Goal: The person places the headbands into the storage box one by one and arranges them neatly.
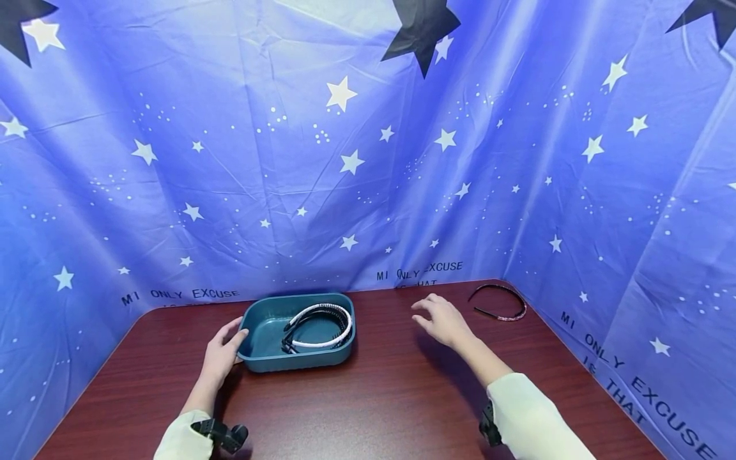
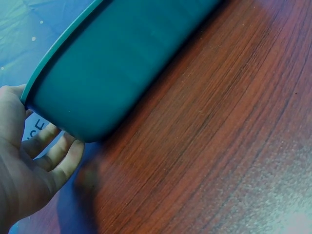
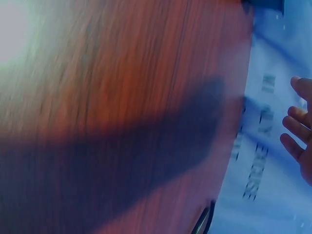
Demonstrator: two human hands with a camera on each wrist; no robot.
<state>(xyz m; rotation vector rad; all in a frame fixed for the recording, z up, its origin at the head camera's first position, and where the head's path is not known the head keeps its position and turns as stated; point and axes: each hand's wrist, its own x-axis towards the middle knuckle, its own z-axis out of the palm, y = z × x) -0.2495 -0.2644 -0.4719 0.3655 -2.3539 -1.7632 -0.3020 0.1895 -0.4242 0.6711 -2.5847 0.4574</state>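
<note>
A teal plastic basin (image 1: 259, 365) sits on the table, left of the middle. At its left end my left hand (image 1: 220, 354) grips the rim, thumb over the edge and fingers against the outer wall (image 2: 92, 83). Inside the basin's right half lie a white headband (image 1: 322, 344) and dark headband pieces (image 1: 289, 338), overlapping. My right hand (image 1: 445, 321) hovers over the table to the right of the basin, fingers spread and holding nothing. Farther right, a dark headband with a pinkish glittery section (image 1: 512, 317) lies near the table's back right corner.
The reddish-brown wooden table (image 1: 368, 409) is bordered at the back and sides by a blue star-printed cloth (image 1: 322, 191). Dark wrist cameras (image 1: 221, 434) are strapped over both white sleeves (image 1: 535, 415).
</note>
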